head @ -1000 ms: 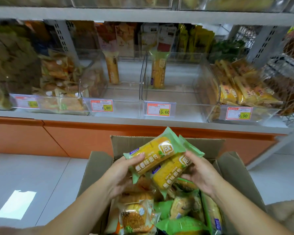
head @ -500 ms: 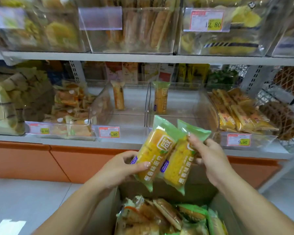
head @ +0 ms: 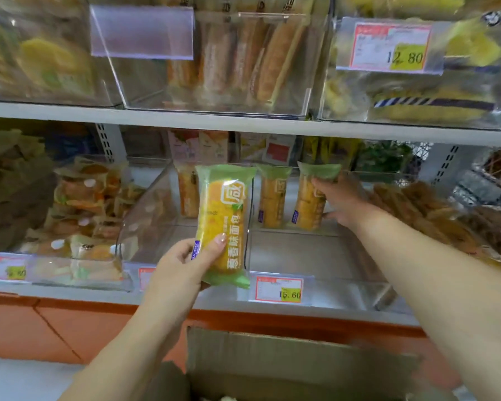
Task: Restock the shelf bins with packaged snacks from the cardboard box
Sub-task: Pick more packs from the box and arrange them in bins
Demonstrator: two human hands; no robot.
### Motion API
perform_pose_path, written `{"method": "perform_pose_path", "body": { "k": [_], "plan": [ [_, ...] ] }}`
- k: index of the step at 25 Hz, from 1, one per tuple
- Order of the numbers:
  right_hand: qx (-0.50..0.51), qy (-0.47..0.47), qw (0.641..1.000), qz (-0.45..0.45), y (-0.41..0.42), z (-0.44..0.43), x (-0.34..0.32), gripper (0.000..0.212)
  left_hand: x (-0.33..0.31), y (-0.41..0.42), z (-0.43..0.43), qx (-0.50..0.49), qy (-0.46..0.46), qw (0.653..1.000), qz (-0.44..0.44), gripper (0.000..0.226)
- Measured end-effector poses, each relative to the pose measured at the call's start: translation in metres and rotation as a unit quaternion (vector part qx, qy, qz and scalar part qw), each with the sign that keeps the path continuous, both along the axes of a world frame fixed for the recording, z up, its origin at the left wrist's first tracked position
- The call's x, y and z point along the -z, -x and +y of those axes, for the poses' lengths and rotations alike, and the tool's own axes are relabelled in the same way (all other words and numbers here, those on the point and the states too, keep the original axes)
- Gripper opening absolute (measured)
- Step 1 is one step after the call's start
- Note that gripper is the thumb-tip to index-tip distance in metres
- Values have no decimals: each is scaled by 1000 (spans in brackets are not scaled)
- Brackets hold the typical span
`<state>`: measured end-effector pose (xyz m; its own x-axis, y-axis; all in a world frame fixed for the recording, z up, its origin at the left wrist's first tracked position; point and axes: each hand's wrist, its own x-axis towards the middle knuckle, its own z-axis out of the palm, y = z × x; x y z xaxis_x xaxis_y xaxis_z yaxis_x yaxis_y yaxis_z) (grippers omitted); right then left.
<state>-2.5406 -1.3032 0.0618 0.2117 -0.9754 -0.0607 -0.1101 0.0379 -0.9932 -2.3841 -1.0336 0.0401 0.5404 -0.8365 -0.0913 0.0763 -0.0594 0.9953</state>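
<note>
My left hand (head: 182,264) grips a green-and-yellow bread pack (head: 223,224) upright in front of the clear shelf bins. My right hand (head: 340,202) reaches deep into the clear bin priced 15.60 (head: 281,290) and holds a second bread pack (head: 310,198) standing at the bin's back, next to another upright pack (head: 272,198) of the same kind. The cardboard box (head: 272,357) shows only its flap at the bottom edge; its contents are hidden.
The bin to the left holds one upright orange pack (head: 187,192). Further left is a bin full of pastry packs (head: 81,215); to the right, a bin of yellow packs (head: 434,209). An upper shelf (head: 243,125) carries full clear bins. Orange base panel below.
Both hands rose from the box toward the shelf. The two packs separated: the right hand carried one into the bin's back, the left keeps the other in front.
</note>
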Motion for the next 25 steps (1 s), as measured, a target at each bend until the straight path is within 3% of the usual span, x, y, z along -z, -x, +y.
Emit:
{"method": "perform_pose_path", "body": {
  "k": [2, 5, 10, 14, 18, 22, 25],
  "plan": [
    [6, -15, 1000, 1, -12, -19, 18, 65, 2, -1, -10, 0, 4, 1000, -3, 60],
    [34, 12, 999, 28, -21, -32, 36, 65, 8, 0, -21, -4, -1, 1000, -29, 64],
    [-58, -2, 992, 112, -10, -23, 60, 81, 11, 2, -30, -8, -8, 999, -53, 60],
    [-21, 63, 988, 141, -14, -25, 66, 79, 6, 5, -34, -23, -1, 999, -49, 60],
    [-40, 41, 979, 194, -17, -28, 69, 81, 4, 9, -33, -26, 6, 998, -61, 58],
    [-49, -2, 973, 226, -9, -25, 64, 98, 2, 12, -32, -26, 18, 997, -71, 51],
    [-23, 23, 966, 256, -1, -7, 46, 89, 0, 15, -32, -32, 28, 996, -78, 49]
  ]
}}
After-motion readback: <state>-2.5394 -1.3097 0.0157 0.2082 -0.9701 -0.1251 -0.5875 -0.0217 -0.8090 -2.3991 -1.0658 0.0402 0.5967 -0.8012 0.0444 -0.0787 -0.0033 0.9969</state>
